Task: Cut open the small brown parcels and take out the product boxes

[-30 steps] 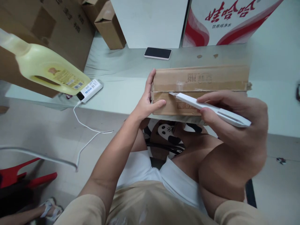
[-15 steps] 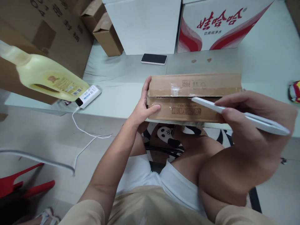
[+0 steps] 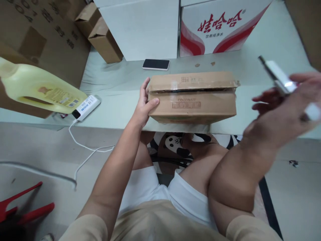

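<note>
Right hand (image 3: pixel 283 112) has swung off the cardboard carton (image 3: pixel 195 104), now well to its right, blurred, gripping a white cutter (image 3: pixel 279 72). Left hand (image 3: pixel 143 107) clamped on carton's left end; carton extends rightward from it at the tabletop (image 3: pixel 120 107) edge. Phone (image 3: pixel 155 64) lies beyond left hand, slightly right.

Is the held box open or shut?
Slightly open: the held box shows a dark gap along its seam; its contents aren't visible.
</note>
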Tool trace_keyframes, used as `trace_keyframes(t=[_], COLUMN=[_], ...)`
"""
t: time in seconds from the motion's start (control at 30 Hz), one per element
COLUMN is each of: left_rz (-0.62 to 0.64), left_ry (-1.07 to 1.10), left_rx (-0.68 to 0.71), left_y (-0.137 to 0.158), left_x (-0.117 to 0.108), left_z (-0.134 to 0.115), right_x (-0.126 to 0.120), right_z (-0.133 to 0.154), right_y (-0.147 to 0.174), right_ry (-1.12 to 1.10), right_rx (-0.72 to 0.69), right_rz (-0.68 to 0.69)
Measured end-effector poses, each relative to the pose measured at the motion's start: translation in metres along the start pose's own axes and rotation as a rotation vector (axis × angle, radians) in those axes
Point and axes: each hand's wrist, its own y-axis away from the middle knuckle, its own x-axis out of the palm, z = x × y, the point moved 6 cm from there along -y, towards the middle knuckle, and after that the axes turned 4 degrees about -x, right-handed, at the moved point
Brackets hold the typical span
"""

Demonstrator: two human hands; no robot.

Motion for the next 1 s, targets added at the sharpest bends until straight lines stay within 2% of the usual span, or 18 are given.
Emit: trace_keyframes(t=[0.13, 0.23, 0.3, 0.4, 0.47, 0.6, 0.7, 0.77, 0.87, 0.93, 1.0], left_rz=[-0.152, -0.237, -0.295, -0.366, -0.413, -0.514, -0.604, -0.675, -0.725, -0.691, -0.656], left_ry=[0.141, 0.156, 0.169, 0.204, 0.216, 0.312, 0.405, 0.434, 0.473, 0.471, 0.436], left_rx=[-0.102, -0.147, -0.144, -0.124, -0.120, -0.085, -0.018, 0.044, 0.142, 0.154, 0.140], left_y=[-0.004, -0.004, -0.009, -0.019, -0.025, -0.026, -0.018, -0.008, 0.005, 0.008, 0.009], left_x=[-0.006, -0.008, -0.008, -0.006, -0.006, -0.023, -0.051, -0.071, -0.089, -0.092, -0.092], left_z=[-0.001, -0.011, -0.018, -0.022, -0.023, -0.023, -0.023, -0.023, -0.023, -0.021, -0.017], right_x=[0.020, 0.028, 0.030, 0.028, 0.030, 0.049, 0.073, 0.085, 0.089, 0.089, 0.092], right_z=[-0.024, -0.036, -0.047, -0.069, -0.080, -0.082, -0.072, -0.069, -0.079, -0.097, -0.114], right_y=[0.002, 0.006, 0.009, 0.013, 0.017, 0.029, 0.047, 0.058, 0.064, 0.065, 0.067], right_ry=[0.025, 0.057, 0.026, -0.095, -0.134, -0.185, -0.305, -0.331, -0.137, 0.091, 0.264], right_rx=[0.017, -0.043, -0.032, 0.051, 0.069, 0.046, 0.111, 0.148, 0.170, 0.227, 0.317], right_rz=[0.115, 0.167, 0.140, 0.027, 0.023, 0.270, 0.496, 0.570, 0.517, 0.491, 0.534])
